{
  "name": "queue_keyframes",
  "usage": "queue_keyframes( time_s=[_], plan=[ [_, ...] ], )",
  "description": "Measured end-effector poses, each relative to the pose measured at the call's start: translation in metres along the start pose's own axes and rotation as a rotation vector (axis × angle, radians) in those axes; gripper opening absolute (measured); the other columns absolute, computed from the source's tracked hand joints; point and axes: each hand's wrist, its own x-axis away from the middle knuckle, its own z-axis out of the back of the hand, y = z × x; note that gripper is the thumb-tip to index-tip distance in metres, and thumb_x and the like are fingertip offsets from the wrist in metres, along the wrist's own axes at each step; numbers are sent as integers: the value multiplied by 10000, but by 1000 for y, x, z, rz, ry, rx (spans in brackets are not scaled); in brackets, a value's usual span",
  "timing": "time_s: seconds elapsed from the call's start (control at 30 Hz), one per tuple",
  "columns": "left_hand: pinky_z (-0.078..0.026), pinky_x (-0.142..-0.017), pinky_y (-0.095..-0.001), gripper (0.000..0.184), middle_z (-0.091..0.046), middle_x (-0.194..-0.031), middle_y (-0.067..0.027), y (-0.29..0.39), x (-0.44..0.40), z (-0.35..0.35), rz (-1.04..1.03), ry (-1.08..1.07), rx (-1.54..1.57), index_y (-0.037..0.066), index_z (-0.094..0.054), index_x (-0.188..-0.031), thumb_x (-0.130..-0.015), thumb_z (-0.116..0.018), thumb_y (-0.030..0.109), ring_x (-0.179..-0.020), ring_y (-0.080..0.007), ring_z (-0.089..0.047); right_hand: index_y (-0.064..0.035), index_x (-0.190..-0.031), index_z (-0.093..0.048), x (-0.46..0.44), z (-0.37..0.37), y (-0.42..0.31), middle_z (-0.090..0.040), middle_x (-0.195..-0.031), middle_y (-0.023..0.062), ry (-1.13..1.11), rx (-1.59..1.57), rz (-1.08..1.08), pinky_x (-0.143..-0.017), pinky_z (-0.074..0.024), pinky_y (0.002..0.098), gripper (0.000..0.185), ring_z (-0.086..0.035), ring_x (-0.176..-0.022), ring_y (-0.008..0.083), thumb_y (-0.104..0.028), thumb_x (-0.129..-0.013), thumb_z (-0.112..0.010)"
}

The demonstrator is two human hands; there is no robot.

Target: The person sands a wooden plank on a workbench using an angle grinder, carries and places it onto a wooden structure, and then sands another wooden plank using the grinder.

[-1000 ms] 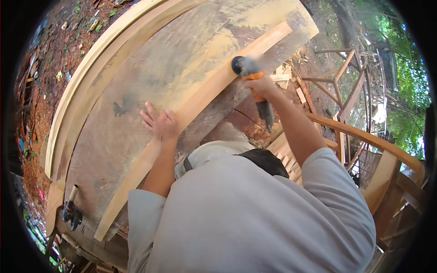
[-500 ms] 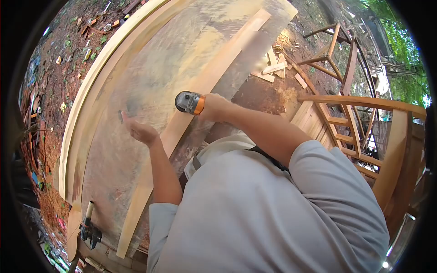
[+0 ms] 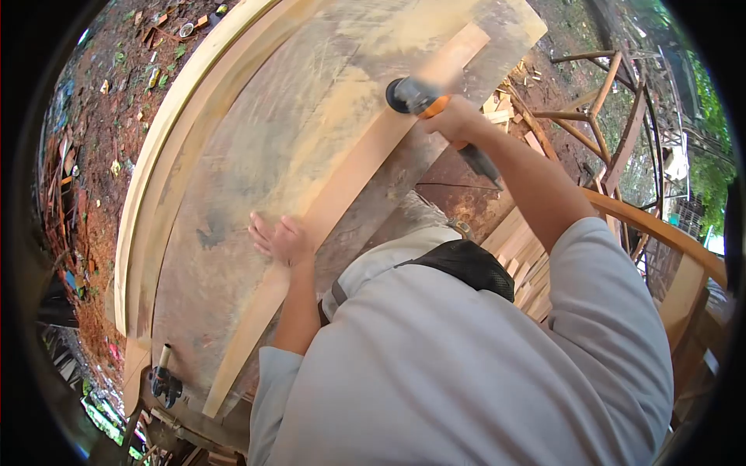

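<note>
In my right hand (image 3: 453,120) is an orange and grey angle grinder (image 3: 417,96). Its dark disc lies against the upper part of a long, pale wooden board (image 3: 350,182), and dust blurs the wood there. Lower down, my left hand (image 3: 284,239) rests on the board and the dusty tabletop beside it, fingers spread and holding nothing. The board runs slantwise across the worn table (image 3: 256,147). Along the table's far side lie curved wooden strips (image 3: 183,116).
A dark clamp-like tool (image 3: 165,382) sits at the table's lower left corner. Wooden frames (image 3: 602,116) and stacked slats (image 3: 517,248) stand to the right. Wood offcuts (image 3: 499,110) lie on the ground beyond the board. Litter covers the reddish soil at left.
My right hand has carried the grinder up and right along the board. My left hand has come down from mid-air onto the board. The view has shifted slightly.
</note>
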Motion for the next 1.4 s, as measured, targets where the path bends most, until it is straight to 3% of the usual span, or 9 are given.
queue_keyframes(
  time_s=[0.17, 0.23, 0.63, 0.87, 0.9, 0.97, 1.07, 1.17, 1.4],
  plan=[
    [-259, -1199, -641, 432, -369, -1647, -110, -9, -1, -16, -67, 110, 25, 27, -789, -917, -1000, -491, 328, -1528, -418, -279, -20, -1060, -739, -70, 64, 45, -749, -922, 141, 70, 89, 153, -711, -594, 391, 475, -733, -780, 265, -270, -679, -872],
    [-282, -1189, -637, 412, -374, -1646, -104, -7, 0, -13, -29, 81, 8, 30, -790, -908, -991, -493, 303, -1524, -415, -292, -70, -1014, -777, -75, 91, 41, -746, -869, 85, 86, -65, -24, -688, -561, 362, 348, -695, -766, 201, -210, -703, -843],
    [-302, -1208, -574, 355, -396, -1628, -161, 1, -3, -4, -110, 137, 16, -42, -762, -918, -963, -521, 215, -1494, -448, -339, -71, -989, -755, -137, 182, 71, -704, -896, 44, 171, -281, -20, -686, -526, 325, 339, -655, -755, 162, -257, -724, -856],
    [-309, -1206, -575, 360, -404, -1618, -175, -4, -5, -12, -160, 221, 4, -62, -754, -929, -957, -524, 214, -1484, -458, -346, -117, -955, -739, -191, 143, 147, -660, -809, -11, 178, -544, 10, -613, -480, 311, 204, -601, -690, 121, -133, -765, -811],
    [-312, -1204, -573, 364, -405, -1617, -175, -2, -3, -10, -137, 183, 8, -61, -755, -920, -958, -523, 217, -1482, -458, -346, -108, -965, -736, -117, 148, 96, -667, -818, -13, 141, -502, -93, -649, -488, 302, 216, -612, -729, 116, -125, -763, -808],
    [-315, -1203, -572, 370, -405, -1617, -175, -3, -3, -7, -116, 145, 17, -60, -757, -911, -959, -521, 220, -1481, -459, -347, -64, -1009, -775, -157, 100, 154, -739, -866, 49, 119, -374, 266, -705, -556, 353, 353, -673, -761, 168, -179, -692, -879],
    [-317, -1201, -571, 382, -398, -1622, -172, -5, 0, -12, -124, 145, -2, -53, -759, -873, -964, -514, 225, -1480, -463, -346, -69, -1023, -743, -49, 104, 70, -726, -923, 18, 19, -183, -36, -779, -530, 313, 309, -669, -868, 150, -90, -725, -823],
    [-319, -1198, -576, 382, -405, -1620, -173, -3, -2, -9, -114, 156, -24, -43, -757, -839, -964, -507, 219, -1475, -469, -351, -74, -1028, -754, -91, 107, 109, -723, -905, 17, 129, -342, 116, -774, -536, 322, 316, -671, -842, 156, -108, -722, -824],
    [-310, -1197, -590, 383, -408, -1618, -179, -5, -2, -12, -130, 172, -32, -41, -753, -837, -968, -500, 215, -1488, -475, -333, -64, -996, -753, -134, 181, 103, -696, -857, 26, 253, -273, -95, -694, -534, 340, 314, -654, -751, 165, -194, -726, -846]
  ],
)
